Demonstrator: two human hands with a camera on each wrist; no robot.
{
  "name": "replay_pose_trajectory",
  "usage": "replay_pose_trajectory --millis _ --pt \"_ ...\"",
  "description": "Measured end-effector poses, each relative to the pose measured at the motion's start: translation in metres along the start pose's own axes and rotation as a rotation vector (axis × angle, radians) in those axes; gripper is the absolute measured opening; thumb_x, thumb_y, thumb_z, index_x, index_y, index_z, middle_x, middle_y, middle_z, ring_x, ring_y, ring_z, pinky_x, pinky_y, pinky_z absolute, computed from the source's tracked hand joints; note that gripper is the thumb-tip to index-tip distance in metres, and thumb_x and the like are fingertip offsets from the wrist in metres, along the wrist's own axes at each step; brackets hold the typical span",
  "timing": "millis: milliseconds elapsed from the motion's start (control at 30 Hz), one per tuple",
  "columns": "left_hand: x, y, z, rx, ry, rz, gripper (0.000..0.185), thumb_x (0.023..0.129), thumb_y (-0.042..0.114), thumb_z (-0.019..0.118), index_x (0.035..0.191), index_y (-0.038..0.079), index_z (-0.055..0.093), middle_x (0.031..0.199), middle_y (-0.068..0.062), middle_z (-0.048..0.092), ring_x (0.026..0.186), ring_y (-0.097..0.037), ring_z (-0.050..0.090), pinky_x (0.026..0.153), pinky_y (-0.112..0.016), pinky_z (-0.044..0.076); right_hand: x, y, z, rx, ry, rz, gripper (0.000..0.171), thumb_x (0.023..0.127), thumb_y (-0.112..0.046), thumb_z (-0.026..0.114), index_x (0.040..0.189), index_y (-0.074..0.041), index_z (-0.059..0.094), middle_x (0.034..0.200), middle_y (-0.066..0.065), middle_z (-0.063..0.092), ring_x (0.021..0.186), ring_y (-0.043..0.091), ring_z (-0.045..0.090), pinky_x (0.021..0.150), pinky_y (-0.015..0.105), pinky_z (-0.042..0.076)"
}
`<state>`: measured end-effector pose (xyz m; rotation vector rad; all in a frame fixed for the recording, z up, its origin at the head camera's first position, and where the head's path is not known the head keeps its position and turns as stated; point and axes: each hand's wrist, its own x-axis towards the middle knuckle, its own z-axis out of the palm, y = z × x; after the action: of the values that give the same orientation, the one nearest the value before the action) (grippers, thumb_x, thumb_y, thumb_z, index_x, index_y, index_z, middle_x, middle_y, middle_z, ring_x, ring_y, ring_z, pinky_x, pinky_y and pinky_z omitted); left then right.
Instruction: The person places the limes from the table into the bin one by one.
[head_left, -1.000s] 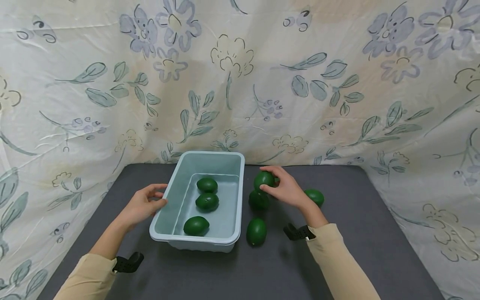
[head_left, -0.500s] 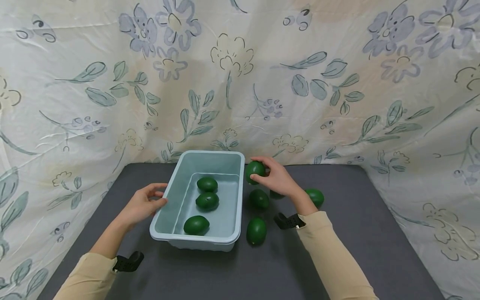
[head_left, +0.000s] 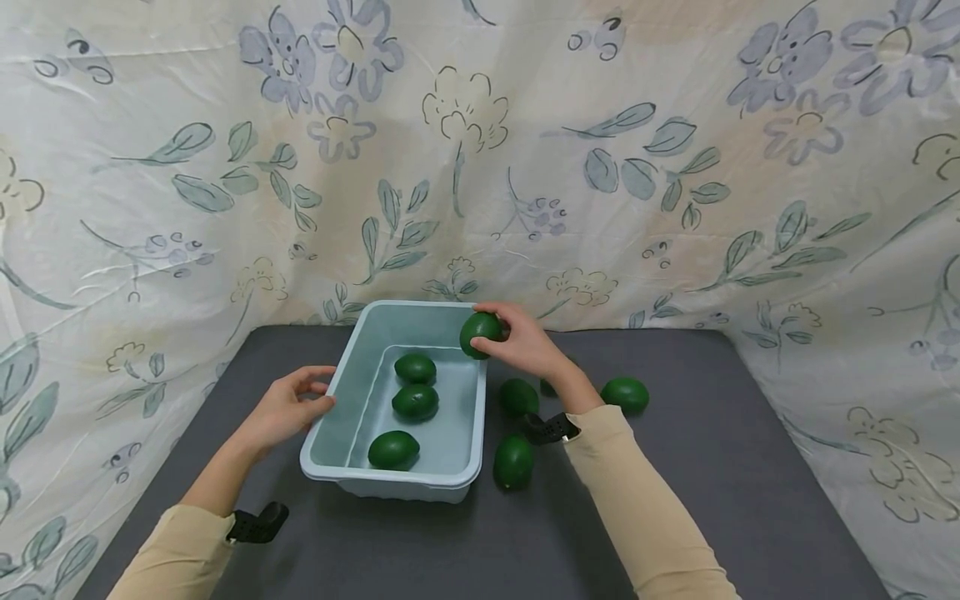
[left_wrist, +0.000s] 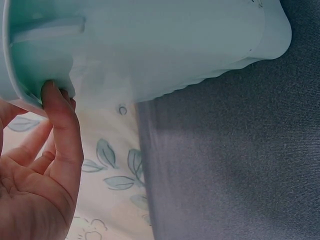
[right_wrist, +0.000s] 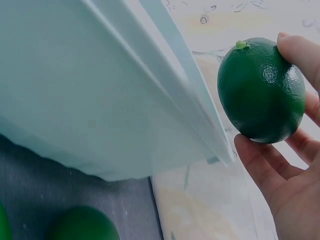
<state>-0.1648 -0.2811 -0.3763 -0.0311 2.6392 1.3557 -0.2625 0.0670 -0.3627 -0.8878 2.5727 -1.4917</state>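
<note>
A pale blue plastic tub (head_left: pixel 318 471) stands on the dark table, with three dark green avocados (head_left: pixel 415 403) lying inside. My left hand (head_left: pixel 288 408) holds the tub's left rim; in the left wrist view, fingertips (left_wrist: pixel 51 92) tuck under the lip. My right hand (head_left: pixel 525 343) grips another avocado (head_left: pixel 480 333) at the tub's far right corner, over the rim. The right wrist view shows this avocado (right_wrist: pixel 260 90) between thumb and fingers, its light green stem end up, just past the tub rim.
Right of the tub lie more avocados: one near the front (head_left: pixel 513 462), one behind it (head_left: pixel 517 398) and one farther right (head_left: pixel 626 396). Another (head_left: pixel 549 387) is partly hidden by the right wrist. A flowered cloth (head_left: pixel 480 167) hangs behind the table (head_left: pixel 712 467).
My right hand has carried its avocado left and away from me, from above the loose avocados to the tub's far right rim. The left hand and tub have stayed in place.
</note>
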Motion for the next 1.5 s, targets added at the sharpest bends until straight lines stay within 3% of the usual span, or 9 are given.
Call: replay_pose_trajectory --millis 200,433,633,1500 --pt "0.000 0.000 0.000 0.002 0.001 -0.003 0.054 0.090 0.016 0.058 0.138 0.007 0.037 0.113 -0.020 0.053 0.082 -0.021 0.060 0.063 -0.034 0.051 0.010 -0.007 0.010 0.005 -0.015 -0.001 0.051 0.085 -0.024 0.066 0.132 -0.012 0.048 0.126 0.008 0.048 0.099 0.021 0.054 0.079 0.035 0.048" --pt "0.000 -0.001 0.000 -0.002 0.001 -0.002 0.053 0.090 0.016 0.058 0.138 0.007 0.037 0.112 -0.019 0.053 0.082 -0.021 0.059 0.062 -0.034 0.051 0.018 -0.012 0.024 -0.006 -0.029 0.025 0.050 0.086 -0.027 0.065 0.131 -0.015 0.049 0.131 0.008 0.046 0.110 0.025 0.050 0.083 0.036 0.047" --pt "0.001 0.000 0.000 0.005 0.004 -0.002 0.053 0.090 0.017 0.058 0.137 0.007 0.037 0.112 -0.019 0.053 0.080 -0.021 0.059 0.061 -0.034 0.050 0.023 -0.020 0.035 0.023 -0.064 0.044 0.049 0.086 -0.029 0.064 0.131 -0.019 0.049 0.135 0.004 0.043 0.110 0.023 0.051 0.079 0.033 0.048" --pt "0.000 -0.002 0.000 -0.024 0.002 0.012 0.053 0.089 0.014 0.058 0.137 0.006 0.037 0.111 -0.020 0.054 0.080 -0.022 0.060 0.062 -0.035 0.051 0.030 -0.038 0.065 0.027 -0.149 0.012 0.052 0.086 -0.031 0.064 0.134 -0.022 0.045 0.136 0.002 0.040 0.112 0.021 0.049 0.079 0.027 0.047"
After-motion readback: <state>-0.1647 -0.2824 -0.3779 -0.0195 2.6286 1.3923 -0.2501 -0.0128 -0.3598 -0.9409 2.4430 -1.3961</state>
